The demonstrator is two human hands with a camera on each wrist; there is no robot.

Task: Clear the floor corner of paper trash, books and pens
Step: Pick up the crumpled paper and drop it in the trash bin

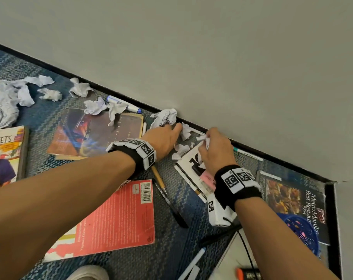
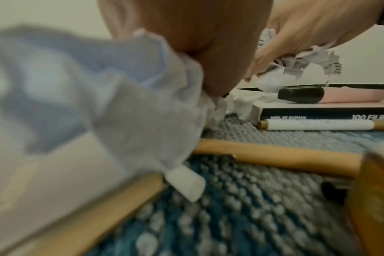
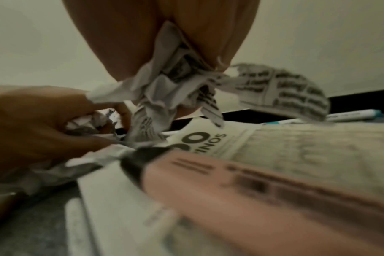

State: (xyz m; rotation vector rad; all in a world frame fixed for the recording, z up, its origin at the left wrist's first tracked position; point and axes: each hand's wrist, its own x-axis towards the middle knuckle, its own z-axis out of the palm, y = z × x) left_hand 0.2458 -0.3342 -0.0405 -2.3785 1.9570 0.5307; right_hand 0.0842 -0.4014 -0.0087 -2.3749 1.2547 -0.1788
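The paper trash is white sheets with black print, crushed into ragged balls and strewn along the black baseboard on the blue-grey carpet. The right hand has its fingers curled round one printed wad, held above a white book that carries a pink highlighter. The left hand reaches to the scraps beside it, fingers curled about a crumpled piece. Other books and pens lie flat on the carpet around both arms.
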